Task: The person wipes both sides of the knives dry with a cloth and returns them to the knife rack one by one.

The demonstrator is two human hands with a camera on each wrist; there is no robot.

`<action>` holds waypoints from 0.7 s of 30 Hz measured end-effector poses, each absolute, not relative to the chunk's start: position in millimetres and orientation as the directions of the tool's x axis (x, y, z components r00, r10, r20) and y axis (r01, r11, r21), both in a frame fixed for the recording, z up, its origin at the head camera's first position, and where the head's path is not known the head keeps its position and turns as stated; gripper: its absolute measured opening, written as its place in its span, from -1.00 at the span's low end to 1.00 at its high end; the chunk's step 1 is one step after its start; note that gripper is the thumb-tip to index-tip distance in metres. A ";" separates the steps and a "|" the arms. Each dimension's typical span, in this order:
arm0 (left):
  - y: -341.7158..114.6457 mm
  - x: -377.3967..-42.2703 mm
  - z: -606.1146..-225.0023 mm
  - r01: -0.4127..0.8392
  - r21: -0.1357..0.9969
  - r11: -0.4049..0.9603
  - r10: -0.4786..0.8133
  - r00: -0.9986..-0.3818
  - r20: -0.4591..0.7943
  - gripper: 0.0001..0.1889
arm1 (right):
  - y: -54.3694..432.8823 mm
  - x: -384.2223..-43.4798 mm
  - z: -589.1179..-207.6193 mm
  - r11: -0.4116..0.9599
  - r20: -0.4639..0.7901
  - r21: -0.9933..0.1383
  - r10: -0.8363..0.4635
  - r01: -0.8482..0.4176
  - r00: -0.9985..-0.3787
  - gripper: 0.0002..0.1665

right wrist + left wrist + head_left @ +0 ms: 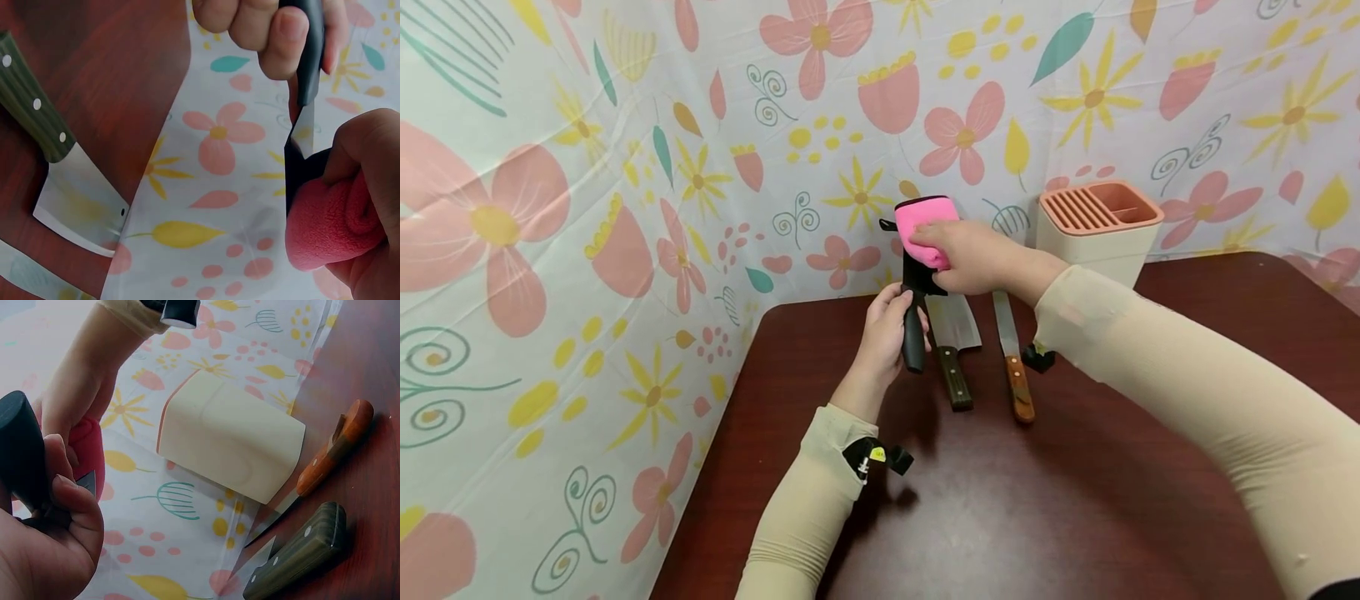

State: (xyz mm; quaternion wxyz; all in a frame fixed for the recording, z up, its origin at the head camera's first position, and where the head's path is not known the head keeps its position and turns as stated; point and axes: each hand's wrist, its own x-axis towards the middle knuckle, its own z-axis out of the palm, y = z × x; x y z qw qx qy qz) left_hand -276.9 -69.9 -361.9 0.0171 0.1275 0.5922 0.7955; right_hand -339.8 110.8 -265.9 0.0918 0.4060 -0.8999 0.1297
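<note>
Black-handled knife (913, 337) up in the air, its blade inside a pink plush cloth (937, 210).
From where I stand, the left hand (883, 333) has its fingers curled round the handle, while the right hand (976, 257) grips the cloth against the blade above the table's far edge; I'd judge the wiping under way, unfinished. On the dark red-brown wooden table (1037, 500) lie a broad steel cleaver with a dark riveted handle (952, 358) and a slim blade with an orange-brown wooden handle (1015, 371), both outside the cream holder with an orange slotted top (1099, 250); whether they're wiped I can't tell. Cloth and fingers hide the knife's tip, the black patch beneath could be blade or cloth lining, and the right forearm covers the holder's lower corner.
</note>
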 end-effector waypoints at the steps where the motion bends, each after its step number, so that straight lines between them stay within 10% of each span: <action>1: -69.8 -277.2 -362.1 0.123 0.947 -0.298 0.177 -0.967 0.181 -0.73 | 111.1 -338.3 -266.6 0.636 0.267 -0.160 -0.708 -0.755 -0.653 -0.22; 21: -70.4 -278.8 -365.3 0.113 0.942 -0.316 0.181 -0.968 0.176 -0.73 | 114.9 -312.7 -276.8 0.604 0.278 -0.123 -0.741 -0.787 -0.612 -0.24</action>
